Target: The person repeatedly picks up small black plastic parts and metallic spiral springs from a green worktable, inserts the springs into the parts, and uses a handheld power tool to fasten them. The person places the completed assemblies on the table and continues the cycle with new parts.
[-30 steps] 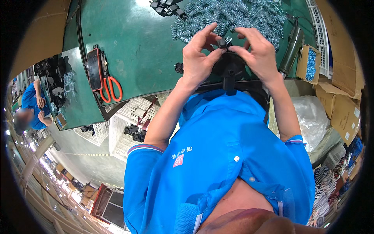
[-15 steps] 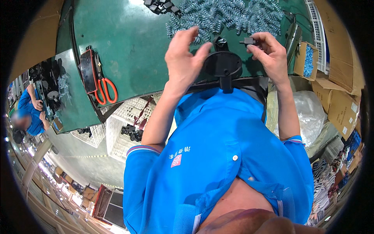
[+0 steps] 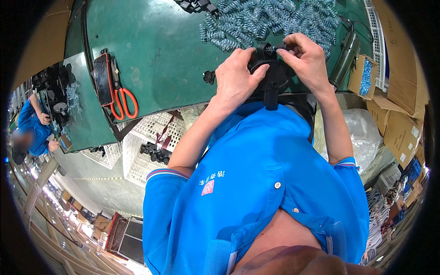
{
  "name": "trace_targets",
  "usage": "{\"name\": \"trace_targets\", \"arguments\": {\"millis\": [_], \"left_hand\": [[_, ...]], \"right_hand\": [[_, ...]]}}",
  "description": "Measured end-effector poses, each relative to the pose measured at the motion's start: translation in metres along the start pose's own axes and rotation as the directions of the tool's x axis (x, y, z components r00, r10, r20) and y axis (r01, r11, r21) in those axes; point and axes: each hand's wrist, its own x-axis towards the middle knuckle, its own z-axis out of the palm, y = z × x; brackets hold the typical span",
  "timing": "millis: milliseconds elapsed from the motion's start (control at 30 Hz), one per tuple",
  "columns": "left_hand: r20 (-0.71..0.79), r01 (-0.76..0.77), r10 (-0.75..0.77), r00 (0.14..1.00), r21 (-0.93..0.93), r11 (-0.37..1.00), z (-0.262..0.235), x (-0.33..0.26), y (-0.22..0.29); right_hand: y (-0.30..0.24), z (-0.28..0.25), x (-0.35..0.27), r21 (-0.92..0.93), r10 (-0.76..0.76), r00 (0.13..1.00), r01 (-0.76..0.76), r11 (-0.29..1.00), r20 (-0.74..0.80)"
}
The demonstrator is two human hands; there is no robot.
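Observation:
A black plastic part with a round disc and a stem pointing at my body lies at the table's near edge. My left hand is closed on its left side, thumb over the disc. A small coil spring shows in the part's far end. My right hand pinches a small black block against that end, beside the spring; the fingertips partly hide it. Beyond both hands spreads a pile of bluish metal springs.
Orange-handled scissors lie beside a red-edged phone at left. Small black pieces sit left of my hand, more at the far edge. A dark green cylinder and a carton stand at right. Another person works far left.
My right hand has brought the small block left to the black part. My left hand has moved right and taken hold of the part. Small black pieces now show left of my left hand.

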Motion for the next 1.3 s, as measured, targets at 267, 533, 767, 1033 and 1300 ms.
{"name": "trace_targets", "arguments": {"millis": [267,533,767,1033,1300], "left_hand": [[0.062,0.111,-0.101,0.993,-0.189,0.976,0.01,0.005,-0.004],[0.55,0.555,-0.228,0.803,-0.83,-0.048,-0.012,-0.001,-0.006],[0.503,0.484,-0.085,0.86,-0.858,-0.173,0.007,-0.038,0.012],[0.475,0.486,-0.132,0.87,-0.87,0.076,0.001,-0.037,0.014],[0.468,0.497,-0.169,0.867,-0.799,0.337,-0.02,-0.025,0.024]], "right_hand": [[-0.006,0.031,-0.003,-0.178,-0.077,0.983,0.046,0.983,-0.169],[-0.019,0.028,-0.023,0.383,0.155,0.95,-0.041,0.923,-0.272],[-0.031,0.019,-0.043,0.357,0.088,0.961,0.012,0.934,-0.261],[-0.024,0.012,-0.05,0.493,0.045,0.977,0.065,0.868,-0.207],[-0.013,0.01,-0.065,0.651,0.102,0.99,-0.018,0.759,-0.092]]}}
